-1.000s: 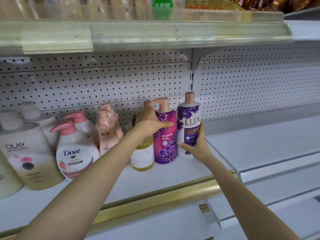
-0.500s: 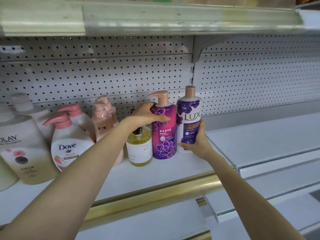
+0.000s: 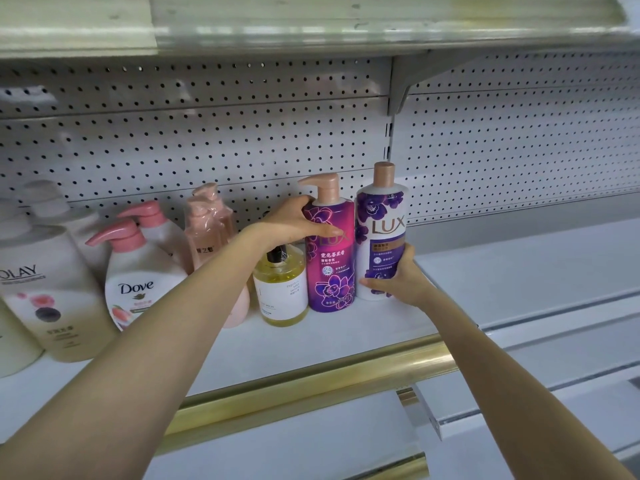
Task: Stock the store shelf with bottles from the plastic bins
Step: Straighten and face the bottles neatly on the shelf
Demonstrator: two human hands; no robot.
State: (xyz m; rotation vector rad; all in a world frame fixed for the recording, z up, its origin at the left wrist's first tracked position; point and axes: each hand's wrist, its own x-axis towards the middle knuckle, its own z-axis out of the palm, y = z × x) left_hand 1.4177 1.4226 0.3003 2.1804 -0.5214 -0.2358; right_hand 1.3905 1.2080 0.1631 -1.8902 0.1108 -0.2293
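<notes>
Fingers (image 3: 294, 204) of the left hand (image 3: 294, 225) are curled over the shoulder of the tall magenta-and-purple plastic pump bottle (image 3: 330, 265), with the thumb laid across its front label just below the rose-gold pump head. Grip confirmed. Meanwhile the right hand (image 3: 398, 280) is wrapped round the lower body of the white-and-purple LUX bottle with the copper screw cap (image 3: 382, 220), fingers passing behind it and thumb on the front.

Both bottles are upright on the white metal shelf (image 3: 311, 344), side by side and touching or very nearly so (the seam between them is too tight to call). They sit at the right end of the stocked row. The LUX bottle's base is partly hidden by the hand. To their left:
- a clear squat bottle of yellow liquid with a black pump (image 3: 282, 292), just beside the magenta bottle
- further along, a white Dove bottle with a pink pump (image 3: 135, 282) and a cream Olay bottle (image 3: 52, 299)

No plastic bins are in view.

Assessment: the step in hand appears to be seating and squaring these two bottles. Recommended practice:
- Press each base flat before letting go.
- Turn the labels square to the gold front rail (image 3: 311, 386).
- Line the fronts up with the neighbouring bottles.
- Point the pump spout away from the cap beside it.
- Release one hand at a time, since both bottles are tall and narrow and would likely tip if nudged.
</notes>
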